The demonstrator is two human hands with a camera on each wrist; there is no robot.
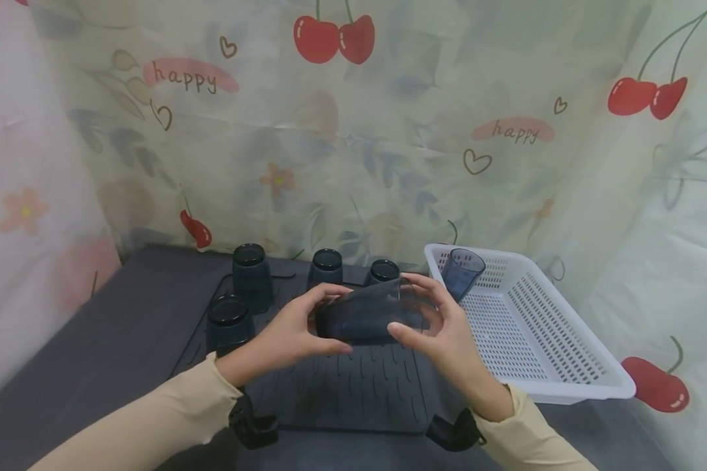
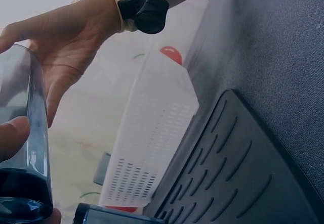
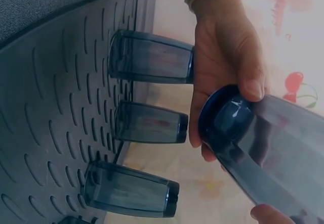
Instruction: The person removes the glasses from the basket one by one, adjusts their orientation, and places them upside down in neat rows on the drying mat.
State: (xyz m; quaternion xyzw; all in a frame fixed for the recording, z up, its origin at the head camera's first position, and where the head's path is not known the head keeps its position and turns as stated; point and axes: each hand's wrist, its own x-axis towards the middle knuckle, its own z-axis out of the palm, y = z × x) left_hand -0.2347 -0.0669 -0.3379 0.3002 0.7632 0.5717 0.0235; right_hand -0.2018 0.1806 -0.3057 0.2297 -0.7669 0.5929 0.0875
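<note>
A blue-grey drinking glass (image 1: 362,317) lies sideways in the air above the black drying mat (image 1: 342,399), held between both hands. My left hand (image 1: 294,330) grips it around the thick base end, thumb along the near side. At the mouth end, my right hand (image 1: 450,337) holds the rim between thumb and fingers. The right wrist view shows the dark base of the glass (image 3: 233,115) against the left palm. In the left wrist view the left thumb (image 2: 12,137) presses on the glass wall.
Several matching glasses (image 1: 251,278) stand upside down along the mat's back and left side. To the right, a white perforated basket (image 1: 565,327) holds one glass (image 1: 463,275) leaning in its back left corner. A patterned curtain (image 1: 353,144) hangs behind the dark tabletop (image 1: 53,392).
</note>
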